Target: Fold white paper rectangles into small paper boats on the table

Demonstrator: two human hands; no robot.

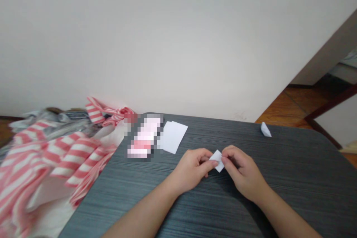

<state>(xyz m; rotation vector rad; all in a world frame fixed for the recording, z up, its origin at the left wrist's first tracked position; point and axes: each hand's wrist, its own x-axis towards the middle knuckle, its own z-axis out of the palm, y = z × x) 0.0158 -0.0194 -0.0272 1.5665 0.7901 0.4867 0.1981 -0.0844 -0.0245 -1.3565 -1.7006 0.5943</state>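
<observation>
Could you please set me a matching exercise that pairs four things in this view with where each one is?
Things:
1. Folded white paper
2. White paper sheets
3. Small folded paper shape
4. Pink-and-white striped cloth

Places:
A. Far right of the dark grey table
B. Between the left hand and right hand
C. Beyond the table's left edge
D. Beside a pixelated item

Pairs: 1-B, 2-D, 3-A, 4-C

No legible text, label, brand or number anywhere in the frame. Pixelated pink-and-white object (144, 135), upper middle of the table: blurred out, unreadable. White paper sheet (173, 137) just right of it and folded white paper (217, 160), lower center: no visible markings.
</observation>
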